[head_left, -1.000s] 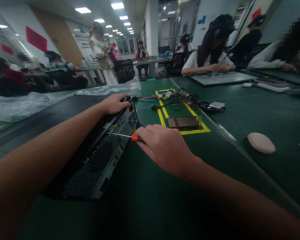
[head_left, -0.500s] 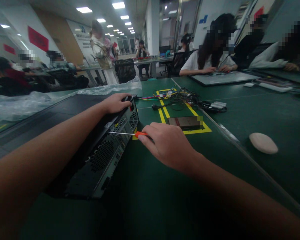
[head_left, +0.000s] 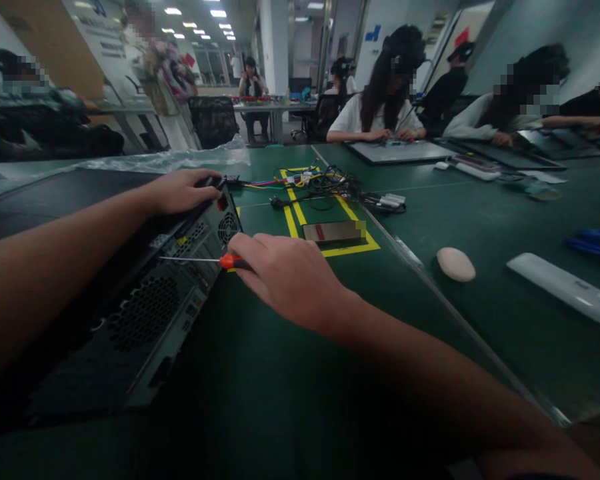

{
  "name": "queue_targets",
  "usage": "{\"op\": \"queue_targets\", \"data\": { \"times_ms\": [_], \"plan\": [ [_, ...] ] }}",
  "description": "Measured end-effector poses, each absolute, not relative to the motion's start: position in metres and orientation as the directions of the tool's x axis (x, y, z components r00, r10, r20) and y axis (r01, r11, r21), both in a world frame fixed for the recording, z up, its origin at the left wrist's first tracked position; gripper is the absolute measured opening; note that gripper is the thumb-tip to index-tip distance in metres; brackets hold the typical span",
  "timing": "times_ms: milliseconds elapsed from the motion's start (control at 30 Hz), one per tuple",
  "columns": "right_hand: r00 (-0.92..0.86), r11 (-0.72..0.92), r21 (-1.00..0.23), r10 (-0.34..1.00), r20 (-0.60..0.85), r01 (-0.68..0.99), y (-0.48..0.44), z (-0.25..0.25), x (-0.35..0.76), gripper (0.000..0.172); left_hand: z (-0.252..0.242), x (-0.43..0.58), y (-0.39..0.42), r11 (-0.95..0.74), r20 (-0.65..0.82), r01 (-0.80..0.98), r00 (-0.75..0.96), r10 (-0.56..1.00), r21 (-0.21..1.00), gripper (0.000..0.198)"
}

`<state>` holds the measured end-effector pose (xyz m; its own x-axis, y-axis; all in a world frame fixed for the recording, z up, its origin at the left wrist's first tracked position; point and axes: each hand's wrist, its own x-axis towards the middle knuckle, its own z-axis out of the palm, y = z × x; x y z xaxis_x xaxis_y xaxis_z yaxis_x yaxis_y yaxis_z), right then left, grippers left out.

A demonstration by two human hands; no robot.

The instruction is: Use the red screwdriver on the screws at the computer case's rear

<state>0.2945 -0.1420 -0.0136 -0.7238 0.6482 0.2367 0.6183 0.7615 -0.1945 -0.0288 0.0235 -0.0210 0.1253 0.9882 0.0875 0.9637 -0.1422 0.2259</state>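
Observation:
A black desktop computer case [head_left: 145,313] lies on its side at the left, its rear panel with vents and ports facing me. My left hand [head_left: 185,190] holds the far upper corner of the case, thumb and fingers apart over the edge. My right hand [head_left: 287,273] grips the red-and-black handle of a screwdriver [head_left: 226,261]. The thin shaft points left, with its tip at the rear panel near the upper edge; whether it sits in a screw is too small to tell.
Beyond my right hand lie a dark flat box [head_left: 333,232] inside yellow tape, and tangled cables [head_left: 337,183]. A pale mouse [head_left: 456,264] and a white elongated device [head_left: 563,287] are on the right. Clear plastic wrap [head_left: 180,158] lies behind the case. A co-worker [head_left: 380,100] sits opposite.
My view has turned to the right, so the table things appear further left. Both hands stay at the case, and more of the handle's black part shows.

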Motion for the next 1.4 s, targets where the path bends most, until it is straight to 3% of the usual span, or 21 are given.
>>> {"op": "queue_targets", "data": {
  "times_ms": [267,500,933,1400],
  "plan": [
    [-0.729,0.778,-0.208,0.629,0.271,0.594,-0.141,-0.017,0.296,0.036,-0.015,-0.023,0.017,-0.123,0.074,0.978,0.112,0.991,0.169,0.087],
    [-0.733,0.777,-0.211,0.630,0.257,0.593,-0.141,-0.017,0.295,0.037,-0.013,-0.021,0.017,-0.145,0.057,0.971,0.137,0.989,0.189,0.097],
    [-0.730,0.793,-0.229,0.610,0.309,0.565,-0.136,-0.022,0.296,0.029,-0.011,-0.017,0.014,-0.135,0.059,0.970,0.126,0.990,0.201,0.097],
    [-0.731,0.777,-0.247,0.629,0.264,0.579,-0.136,-0.019,0.295,0.029,-0.021,-0.034,0.027,-0.167,0.112,0.951,0.142,0.983,0.259,0.094]
  ]
}}
